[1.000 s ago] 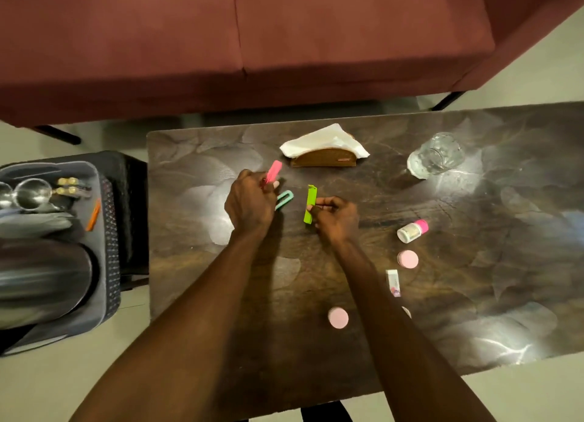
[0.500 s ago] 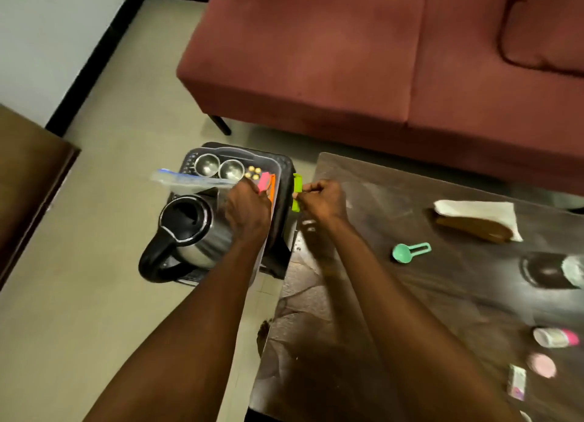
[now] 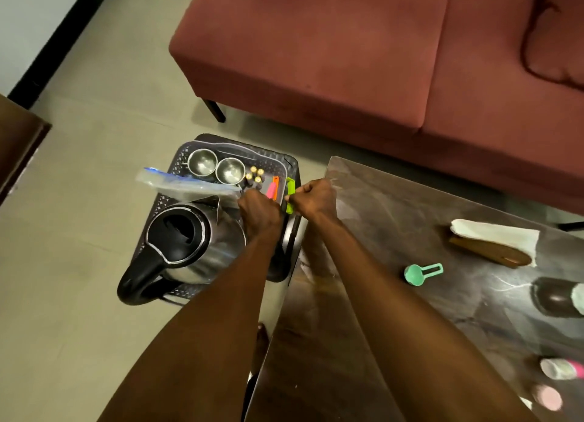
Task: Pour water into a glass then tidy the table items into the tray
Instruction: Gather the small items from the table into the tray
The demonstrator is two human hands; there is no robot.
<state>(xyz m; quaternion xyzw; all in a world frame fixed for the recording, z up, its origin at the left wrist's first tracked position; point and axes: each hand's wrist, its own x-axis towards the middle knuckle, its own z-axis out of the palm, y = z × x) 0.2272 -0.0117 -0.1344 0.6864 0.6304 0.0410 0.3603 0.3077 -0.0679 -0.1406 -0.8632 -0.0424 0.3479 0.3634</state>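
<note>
A grey plastic tray (image 3: 278, 161) stands on a low stool left of the dark table (image 3: 395, 232). In it are a steel kettle (image 3: 186, 244), two steel cups (image 3: 216, 165), several small batteries (image 3: 255, 175), an orange clip (image 3: 276, 181) and a clear plastic bag (image 3: 180, 184). My left hand (image 3: 259, 213) holds a pink clip (image 3: 271, 190) over the tray. My right hand (image 3: 311, 199) pinches a green clip (image 3: 290, 194) above the tray's right rim. A teal scoop (image 3: 422, 273) lies on the table.
A napkin holder with a white napkin (image 3: 493, 241) sits on the table, with a glass (image 3: 559, 297) at the right edge. A pink-capped bottle (image 3: 561, 368) and a pink lid (image 3: 546, 398) lie nearer me. A red sofa (image 3: 347, 58) runs behind.
Both hands carried the pink and green clips from the table's middle leftward to the tray, and my view swung left. The teal scoop stayed on the table.
</note>
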